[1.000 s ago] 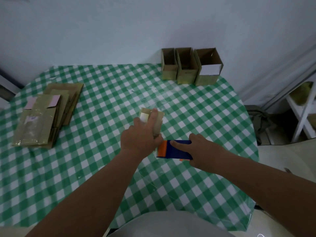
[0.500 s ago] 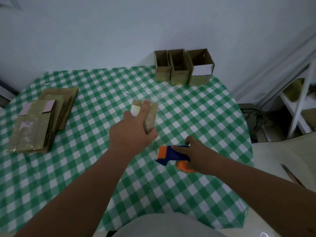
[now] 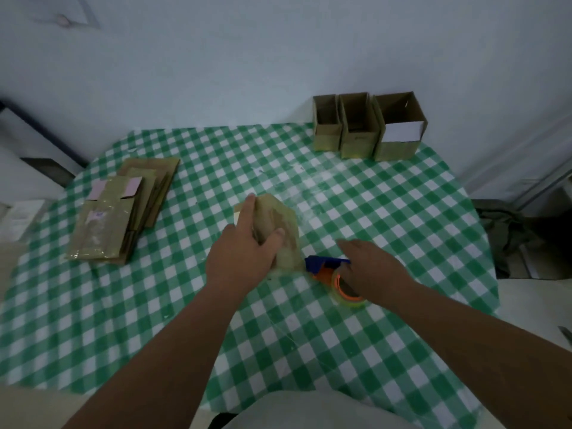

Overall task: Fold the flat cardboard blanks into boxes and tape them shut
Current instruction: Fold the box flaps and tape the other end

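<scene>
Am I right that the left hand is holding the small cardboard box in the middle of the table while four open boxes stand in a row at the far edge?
Not quite: the head view shows three open boxes in the row at the far edge, not four. The rest holds: the left hand holds the small cardboard box in the middle of the table.

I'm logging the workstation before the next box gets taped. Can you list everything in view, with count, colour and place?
Box in progress: one, brown, table centre, under the left hand.
Tape dispenser: one, blue and orange, right of that box, on the table.
Open boxes: three, brown, one with a white panel, upright in a row at the far right edge.
Flat blanks: one stack, brown, left side.
Table: one, green and white check cloth.
Left hand: grips the box.
Right hand: on the dispenser; grip unclear.
</scene>
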